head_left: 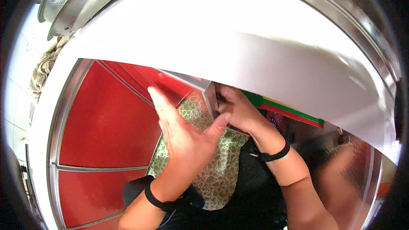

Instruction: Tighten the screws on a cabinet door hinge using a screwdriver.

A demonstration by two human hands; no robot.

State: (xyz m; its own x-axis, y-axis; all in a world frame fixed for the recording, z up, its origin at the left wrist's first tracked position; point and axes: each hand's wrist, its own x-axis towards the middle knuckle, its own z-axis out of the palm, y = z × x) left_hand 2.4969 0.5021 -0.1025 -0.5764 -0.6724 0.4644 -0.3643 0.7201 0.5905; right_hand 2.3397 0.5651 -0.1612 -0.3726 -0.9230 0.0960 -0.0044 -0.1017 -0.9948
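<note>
Below the white countertop, my left hand [183, 134] is open, its fingers stretched up along a red cabinet panel and its thumb spread to the right. The thumb tip reaches my right hand [240, 113] and seems to touch it. My right hand has its fingers curled beside the silver edge of a metal-framed cabinet door [209, 99]. Whatever lies inside those fingers is hidden by the frame and the counter's shade. Beneath both hands shows a green pebble-patterned mat [221, 166]. Each wrist wears a black band.
Red cabinet panels [110, 119] with silver frames line the left. The white countertop [170, 25] overhangs the hands. Red and green flat edges [289, 113] show under it at right, beside a shiny panel [347, 174]. A perforated metal strainer [64, 0] and a cloth [44, 66] are at upper left.
</note>
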